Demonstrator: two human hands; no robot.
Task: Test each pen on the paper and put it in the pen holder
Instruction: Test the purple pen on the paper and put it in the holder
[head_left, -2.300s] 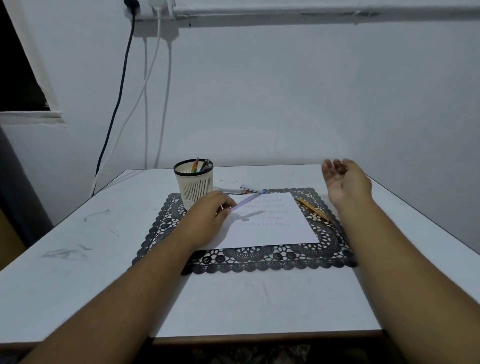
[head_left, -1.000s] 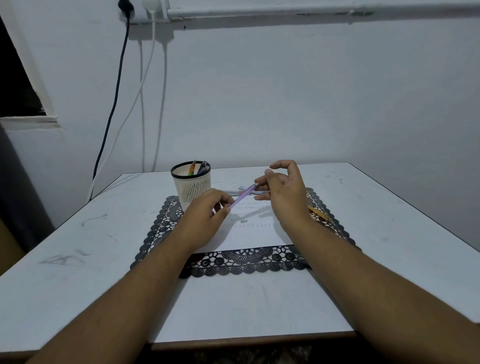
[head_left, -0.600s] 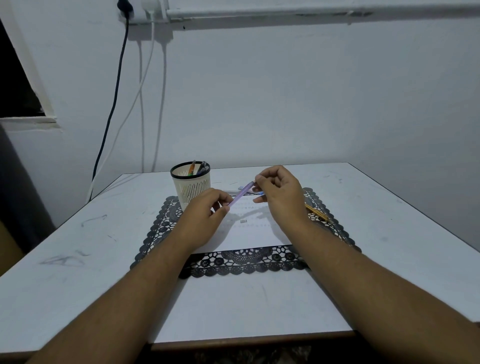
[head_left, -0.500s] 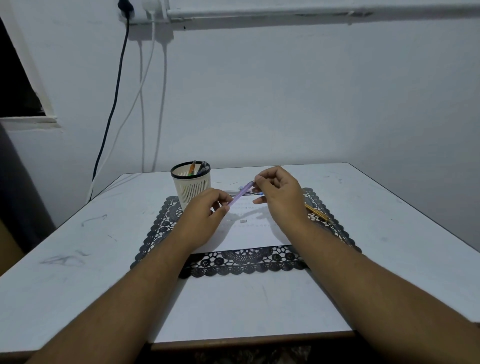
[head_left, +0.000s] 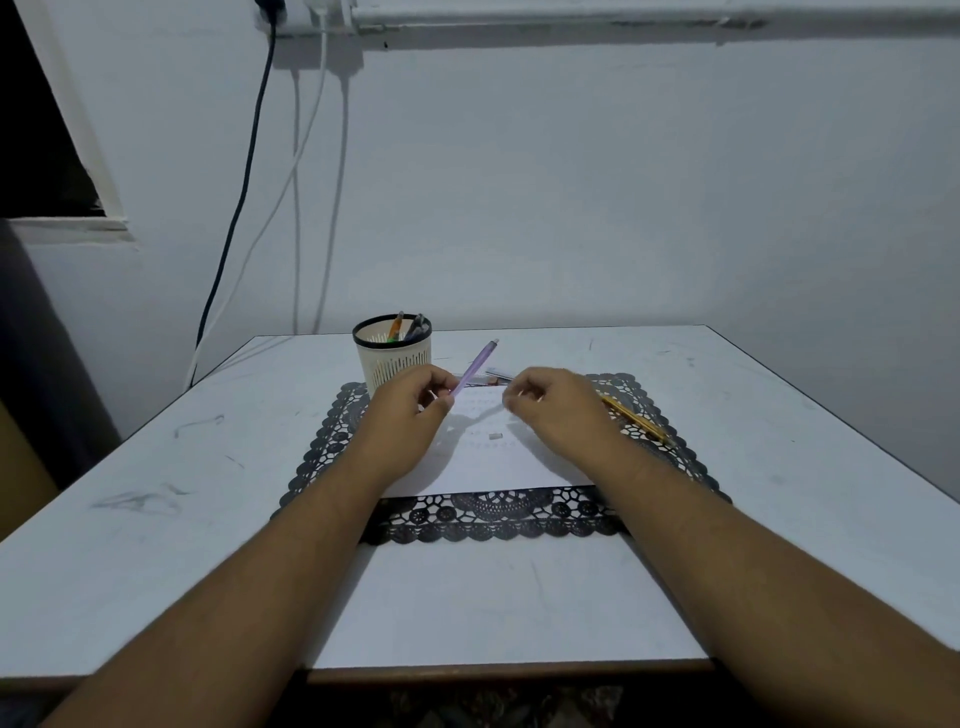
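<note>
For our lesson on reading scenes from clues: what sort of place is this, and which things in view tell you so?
Probably a plain room at home, used as a writing spot. A white table stands against a bare wall, a lace mat under a sheet of paper, a pen holder on it, and cables hang from a wall socket.

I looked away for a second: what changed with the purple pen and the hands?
The right hand let go of the purple pen's far end and drew back toward the paper. The left hand kept its grip, and the pen now tilts more upright. The pen holder and yellow pencil stayed put.
</note>
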